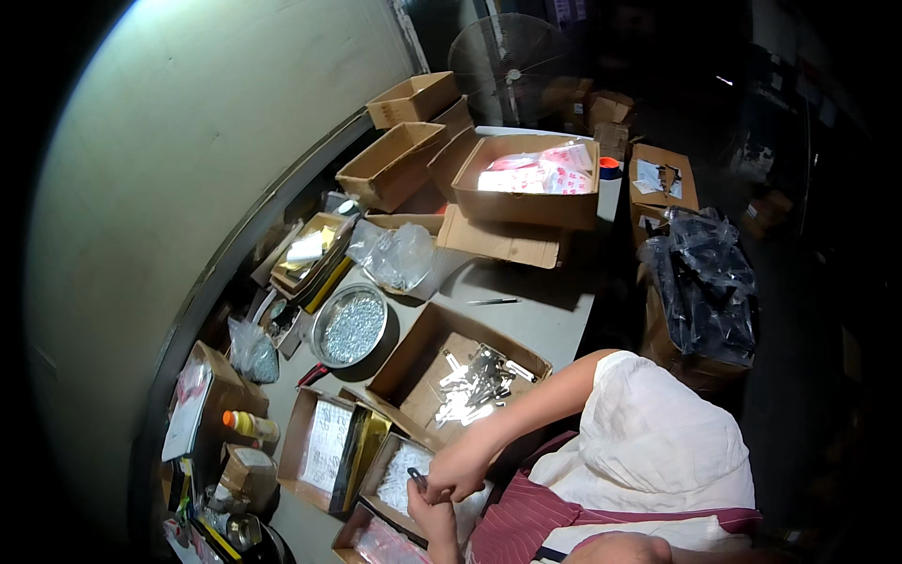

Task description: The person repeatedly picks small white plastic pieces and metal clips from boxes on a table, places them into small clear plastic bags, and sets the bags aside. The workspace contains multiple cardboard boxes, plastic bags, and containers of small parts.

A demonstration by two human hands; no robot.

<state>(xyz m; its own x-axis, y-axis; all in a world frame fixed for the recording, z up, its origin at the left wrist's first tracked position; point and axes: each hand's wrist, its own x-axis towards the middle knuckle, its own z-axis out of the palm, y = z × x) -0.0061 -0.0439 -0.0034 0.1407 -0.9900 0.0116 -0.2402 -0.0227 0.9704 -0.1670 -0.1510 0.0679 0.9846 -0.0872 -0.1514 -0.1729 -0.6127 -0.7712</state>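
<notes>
A pale grey table (554, 329) bears a crowded spread of cardboard. A round metal bowl (319, 340) stands near the middle, a red handle (313, 376) lying just beside it. To the bowl's right sits a large open carton (409, 352), with a slim metal rod (493, 301) on the bare surface behind it. Three smaller boxes, a left one (293, 428), a middle one (374, 466) and a front one (346, 536), line the near side. Toward the far end rests a tall carton (526, 207), an orange-topped ring (610, 164) near the corner.
</notes>
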